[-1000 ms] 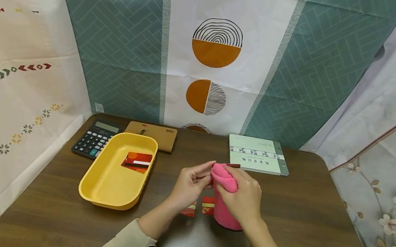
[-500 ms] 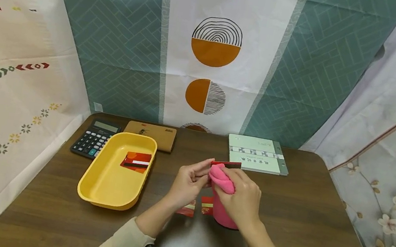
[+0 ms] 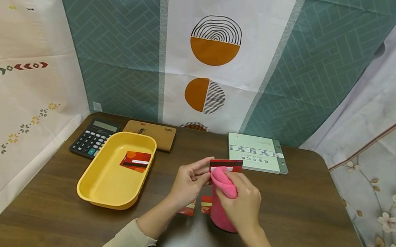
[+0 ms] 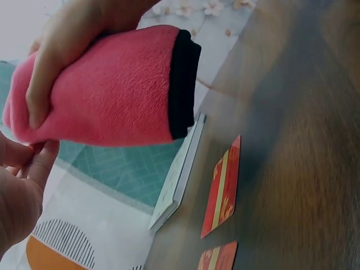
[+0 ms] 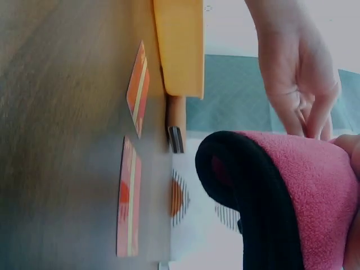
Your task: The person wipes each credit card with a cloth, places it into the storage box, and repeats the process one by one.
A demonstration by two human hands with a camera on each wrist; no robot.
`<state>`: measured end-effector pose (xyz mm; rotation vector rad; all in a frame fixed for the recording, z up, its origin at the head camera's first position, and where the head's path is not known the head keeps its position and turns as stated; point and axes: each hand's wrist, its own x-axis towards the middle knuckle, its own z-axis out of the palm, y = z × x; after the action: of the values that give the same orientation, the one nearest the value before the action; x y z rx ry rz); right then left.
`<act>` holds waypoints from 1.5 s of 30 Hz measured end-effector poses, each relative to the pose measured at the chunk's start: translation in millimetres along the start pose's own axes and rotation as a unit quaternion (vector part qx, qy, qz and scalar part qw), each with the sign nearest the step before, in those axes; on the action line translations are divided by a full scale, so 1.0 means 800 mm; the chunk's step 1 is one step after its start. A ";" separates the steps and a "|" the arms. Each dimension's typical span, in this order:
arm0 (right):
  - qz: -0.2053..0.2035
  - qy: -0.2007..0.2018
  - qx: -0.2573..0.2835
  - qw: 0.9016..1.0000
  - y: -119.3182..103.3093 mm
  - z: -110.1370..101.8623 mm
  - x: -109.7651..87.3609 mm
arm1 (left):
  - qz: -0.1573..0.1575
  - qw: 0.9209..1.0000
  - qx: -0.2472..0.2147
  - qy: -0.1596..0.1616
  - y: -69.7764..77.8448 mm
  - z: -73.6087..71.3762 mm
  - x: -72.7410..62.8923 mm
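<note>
My left hand (image 3: 189, 184) pinches a red card (image 3: 226, 163) with a black stripe by its left end, above the table. My right hand (image 3: 245, 197) grips a pink cloth (image 3: 221, 216) and presses a bunched fold of it against the card's lower part, covering that part. The rest of the cloth hangs down, and its black edging (image 4: 183, 84) shows in the left wrist view. Below the hands, two more red cards lie on the table: one card (image 3: 206, 205) beside the hanging cloth and another card (image 3: 188, 209) to its left, partly behind my left hand.
On the left stands a yellow tray (image 3: 86, 181) with red and orange cards (image 3: 136, 160) inside. Behind it are a black calculator (image 3: 93, 138) and a brown box (image 3: 159, 135). A pale green notebook (image 3: 255, 153) lies at the table's back edge, beyond my hands.
More of the red card shows above the cloth: it was mostly hidden one second ago, and now its stripe and a white strip are visible. Both hands keep their hold.
</note>
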<state>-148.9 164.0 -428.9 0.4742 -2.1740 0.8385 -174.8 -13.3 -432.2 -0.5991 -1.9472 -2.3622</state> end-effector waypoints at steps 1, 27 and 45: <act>0.002 0.003 0.000 1.000 0.001 0.000 0.000 | 0.001 1.000 0.000 0.004 0.000 0.000 0.000; -0.001 0.043 -0.007 0.999 0.006 -0.010 0.027 | 0.025 0.999 0.019 -0.016 0.004 0.008 -0.001; -0.034 0.038 0.000 0.999 -0.001 -0.004 0.002 | 0.020 1.000 -0.003 -0.022 0.002 0.008 -0.003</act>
<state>-147.9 165.1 -425.8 0.5046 -2.0765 0.8057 -170.5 -7.7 -430.4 -0.6900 -1.9263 -2.3514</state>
